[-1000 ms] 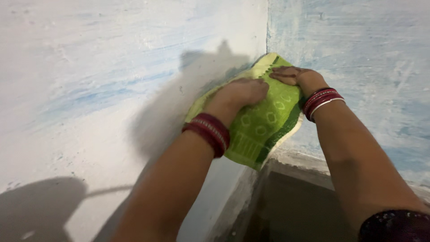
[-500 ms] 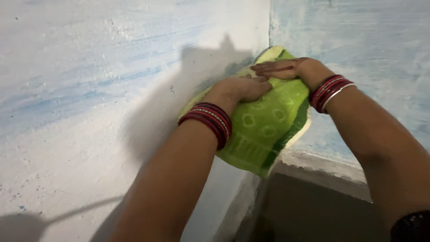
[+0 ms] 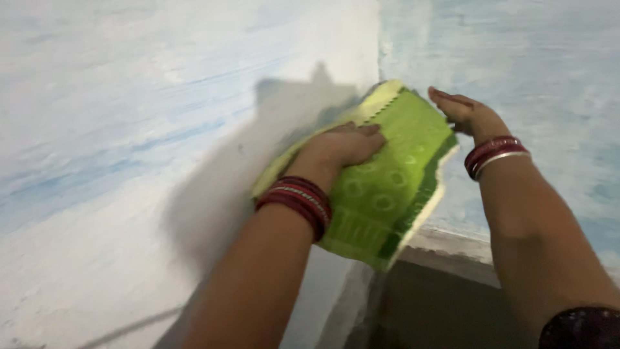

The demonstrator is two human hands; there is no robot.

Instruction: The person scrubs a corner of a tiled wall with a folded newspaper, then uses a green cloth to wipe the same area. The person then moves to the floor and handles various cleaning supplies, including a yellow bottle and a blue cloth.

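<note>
Since the earlier frame, right hand [image 3: 466, 111] shifts off the top of the green cloth [image 3: 387, 187] to its upper right edge; left hand [image 3: 342, 147] stays pressed on the cloth face.

Position: folded green cloth sits centre frame, held against the wall corner [image 3: 380, 58] where the two pale blue-white walls meet. Its lower end hangs over the ledge [image 3: 452, 249] at lower centre-right.

Hand state: left hand flat, fingers together, palm down on the cloth, pinning it against the left wall [image 3: 129, 129]. Right hand open, fingers extended and close together, touching the cloth's upper right edge; not closed round it as far as can be seen.

Judgement on doing the step well: keep even palm pressure so the folded layers do not slide apart; let the right hand steady the free edge; watch the unsupported lower end, which could sag or unfold over the ledge.

Count:
- cloth: 1, green with pale patterned border
- hands: 2
- bangle sets [image 3: 298, 200]: 2, one per wrist, red; individual bangles too blurred to count
- wall faces: 2
- ledge: 1
</note>
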